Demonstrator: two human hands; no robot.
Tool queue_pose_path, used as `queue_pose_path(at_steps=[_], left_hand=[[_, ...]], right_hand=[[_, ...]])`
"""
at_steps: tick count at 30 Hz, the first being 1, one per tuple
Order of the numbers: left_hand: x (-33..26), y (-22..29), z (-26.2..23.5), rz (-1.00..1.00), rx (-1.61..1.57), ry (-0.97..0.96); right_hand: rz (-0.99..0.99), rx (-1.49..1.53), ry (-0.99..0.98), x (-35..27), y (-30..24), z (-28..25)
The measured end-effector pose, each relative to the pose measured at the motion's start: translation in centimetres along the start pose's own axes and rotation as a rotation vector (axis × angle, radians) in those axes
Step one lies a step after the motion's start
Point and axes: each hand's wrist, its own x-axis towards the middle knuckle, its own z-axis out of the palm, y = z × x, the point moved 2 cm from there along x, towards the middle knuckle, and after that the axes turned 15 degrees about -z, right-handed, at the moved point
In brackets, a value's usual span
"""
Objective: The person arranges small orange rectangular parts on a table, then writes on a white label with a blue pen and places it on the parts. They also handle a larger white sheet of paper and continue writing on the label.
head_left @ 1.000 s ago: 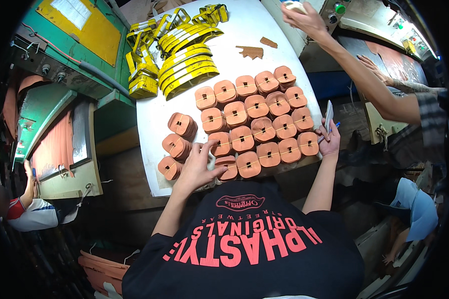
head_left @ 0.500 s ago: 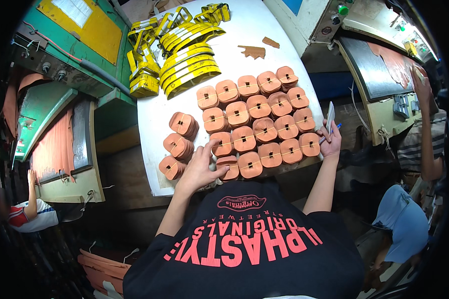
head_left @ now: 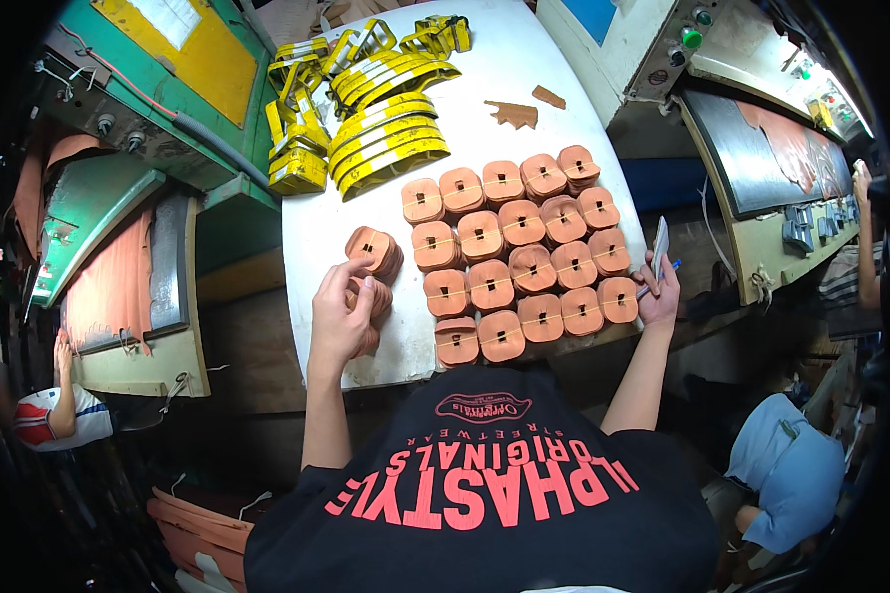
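- Block of stacks (head_left: 520, 261): flat orange-brown pcs., rounded squares w/ dark center holes, 4 rows of 5, set close, on a white table (head_left: 509, 64). Thin yellow bands cross many of the tops.
- L hand (head_left: 340, 321): left of the block, over the loose stacks, thumb & fingers slightly apart; can't tell if it grips anything.
- Loose stacks: 3 in a line left of the block. Far stack (head_left: 368, 245) mostly shows; mid stack (head_left: 380, 299) & near stack (head_left: 370, 342) are partly hidden by the L hand.
- R hand (head_left: 662, 296): at the block's front-right corner, closed on a flat pale item (head_left: 661, 244), w/ a blue-tipped pen-like item (head_left: 675, 264) alongside; exact kinds unclear. Hands are well apart.
- Done vs. left, judging by layout: 20 stacks look set in rows; 3 outside the block seem the remainder. Block's front-left stack (head_left: 457, 346) has its top pc. apparently lifted at the back, so maybe not fully neat.
- Behind the block, toward its left: yellow curved frames (head_left: 391, 128); straight behind it, 2 brown scraps (head_left: 512, 115).
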Motion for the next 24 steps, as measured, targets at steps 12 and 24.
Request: queue_pose_path(at_steps=[12, 24], left_hand=[[-1.1, -4.0, 5.2, 0.066, 0.320, 0.374], [-1.3, -3.3, 5.7, 0.039, 0.453, 0.418]], right_hand=[[0.018, 0.009, -0.023, 0.0, -0.1, 0.3], [0.046, 0.027, -0.036, 0.7, 0.0, -0.8]])
